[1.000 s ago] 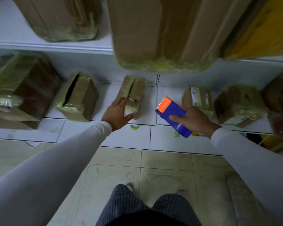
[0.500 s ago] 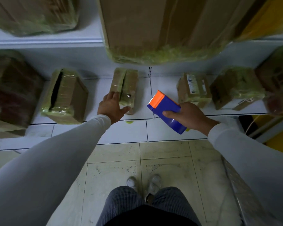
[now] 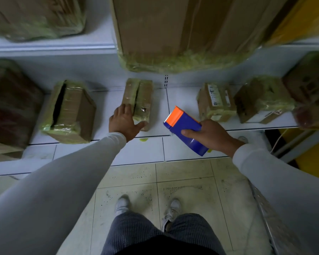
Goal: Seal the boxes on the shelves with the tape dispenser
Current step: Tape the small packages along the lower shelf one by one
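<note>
- While the room stays dim, the view has drawn back over the last second: the pale floor tiles (image 3: 182, 181) and the person's shoes now show below the white shelving (image 3: 103, 100), so the person has likely straightened to work on the low shelf.
- Largest on show is the big carton (image 3: 182, 34) on the upper shelf, its lower edge wrapped in greenish film; a wrapped dark box (image 3: 9, 105) sits far left below.
- An open-slit box (image 3: 70, 111) lies left of the hands, its seam gaping, so it looks unsealed.
- The narrow box (image 3: 138, 100) in the middle is the one in hand: the left hand (image 3: 123, 122) has kept its place at the near end, fingers laid on top and thumb spread along the front, steadying rather than clutching.
- The right hand (image 3: 212, 135) stays clamped round the blue tape dispenser (image 3: 184, 129), which has held just right of that box, orange toothed end forward, not yet touching it.
- Taping therefore appears about to start.
</note>
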`<state>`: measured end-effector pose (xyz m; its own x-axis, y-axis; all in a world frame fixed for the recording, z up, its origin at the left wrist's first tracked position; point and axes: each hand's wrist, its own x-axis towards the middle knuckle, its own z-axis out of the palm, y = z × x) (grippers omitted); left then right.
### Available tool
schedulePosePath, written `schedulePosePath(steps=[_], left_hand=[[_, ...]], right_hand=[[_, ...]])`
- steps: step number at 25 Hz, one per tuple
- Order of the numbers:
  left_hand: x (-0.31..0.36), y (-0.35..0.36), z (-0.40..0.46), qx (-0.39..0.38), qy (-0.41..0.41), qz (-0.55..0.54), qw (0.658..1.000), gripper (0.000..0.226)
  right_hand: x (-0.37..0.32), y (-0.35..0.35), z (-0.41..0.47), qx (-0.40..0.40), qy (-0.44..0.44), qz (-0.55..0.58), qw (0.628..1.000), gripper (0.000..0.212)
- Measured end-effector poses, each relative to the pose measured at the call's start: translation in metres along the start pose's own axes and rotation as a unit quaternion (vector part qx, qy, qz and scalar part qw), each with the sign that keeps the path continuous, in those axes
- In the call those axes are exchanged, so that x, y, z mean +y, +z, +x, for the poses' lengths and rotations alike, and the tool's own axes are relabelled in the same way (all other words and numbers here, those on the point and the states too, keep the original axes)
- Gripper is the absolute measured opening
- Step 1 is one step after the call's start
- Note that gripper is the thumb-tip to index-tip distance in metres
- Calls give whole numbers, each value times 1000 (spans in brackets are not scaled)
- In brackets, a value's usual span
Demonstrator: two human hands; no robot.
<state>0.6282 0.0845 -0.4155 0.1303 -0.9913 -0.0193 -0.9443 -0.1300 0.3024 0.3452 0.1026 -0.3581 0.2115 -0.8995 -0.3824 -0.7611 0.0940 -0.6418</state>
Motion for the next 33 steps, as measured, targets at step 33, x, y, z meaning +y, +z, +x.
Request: schedulePosePath(steps=[33], left_hand=[[-87, -17, 57, -142, 201, -8, 969, 80]], right_hand=[[-64, 73, 3, 40, 73, 37, 996, 43]])
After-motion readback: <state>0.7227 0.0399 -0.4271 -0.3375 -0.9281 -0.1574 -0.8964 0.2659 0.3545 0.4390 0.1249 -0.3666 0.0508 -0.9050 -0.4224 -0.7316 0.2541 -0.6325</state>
